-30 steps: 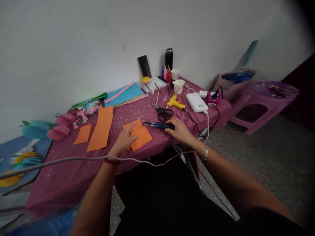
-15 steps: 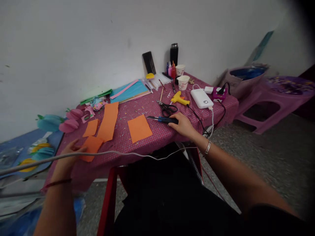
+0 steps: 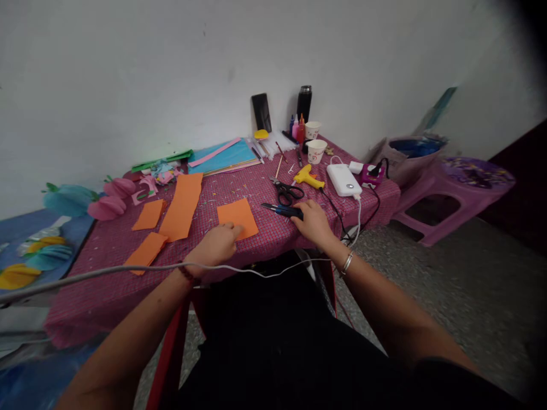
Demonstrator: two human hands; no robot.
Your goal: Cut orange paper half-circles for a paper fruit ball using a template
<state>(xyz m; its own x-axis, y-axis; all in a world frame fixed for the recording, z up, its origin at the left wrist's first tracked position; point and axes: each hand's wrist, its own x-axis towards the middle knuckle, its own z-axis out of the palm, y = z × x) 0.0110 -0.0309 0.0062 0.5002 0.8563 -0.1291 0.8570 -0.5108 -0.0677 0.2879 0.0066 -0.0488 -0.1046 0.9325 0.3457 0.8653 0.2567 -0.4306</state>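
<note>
My left hand rests on the lower left of an orange paper piece, index finger stretched out across it and holding nothing. The fingers of my right hand close over the handle end of a dark blue utility knife, which lies on the table with its blade pointing left. Black-handled scissors lie just behind the knife. To the left are a long orange paper strip and two smaller orange stacks, one farther back and one nearer.
A yellow glue gun, white power bank and paper cup stand right of the scissors. Coloured sheets lie at the back. A white cable crosses in front of my left wrist. Paper fruit shapes sit far left.
My left hand has left the near orange stack at the left and moved right onto the separate orange piece. My right hand stays at the knife; the view has shifted slightly.
</note>
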